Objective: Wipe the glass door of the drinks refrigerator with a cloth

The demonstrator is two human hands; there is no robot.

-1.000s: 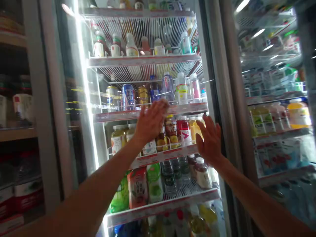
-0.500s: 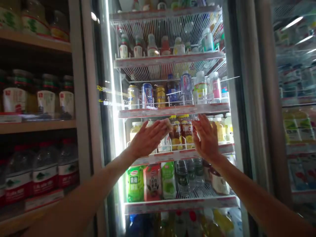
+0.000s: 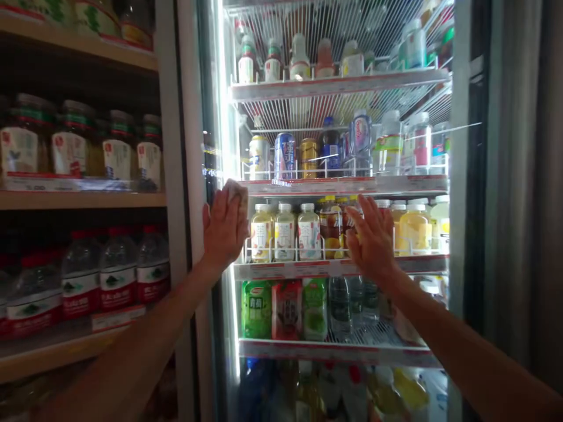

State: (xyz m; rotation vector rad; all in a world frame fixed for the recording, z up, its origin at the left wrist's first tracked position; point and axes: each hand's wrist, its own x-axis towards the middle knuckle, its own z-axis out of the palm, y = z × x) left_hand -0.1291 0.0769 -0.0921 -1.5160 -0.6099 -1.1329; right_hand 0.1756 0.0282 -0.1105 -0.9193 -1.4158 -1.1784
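My left hand (image 3: pixel 222 234) presses a pale crumpled cloth (image 3: pixel 238 196) against the glass door (image 3: pixel 211 155) of a lit drinks fridge, near the door's left edge. The cloth sticks out past the fingertips and along the right side of the hand. Farther right, my right hand (image 3: pixel 372 240) is open, fingers spread and palm toward the glass; it holds nothing. Whether that palm touches the glass I cannot tell. Behind the door, between the hands, stand bottles with pale labels (image 3: pixel 285 234) and brown tea bottles with yellow caps (image 3: pixel 331 225).
Wire shelves (image 3: pixel 338 87) inside the fridge carry cans and bottles. To the left, an open wooden shelf (image 3: pixel 83 200) holds jars and red-capped water bottles (image 3: pixel 118 272). A vertical metal frame (image 3: pixel 510 176) runs down the right side.
My left hand has slid left with the cloth, from the middle of the glass to its left edge, and now points more upward. My right hand stays spread; the view has shifted.
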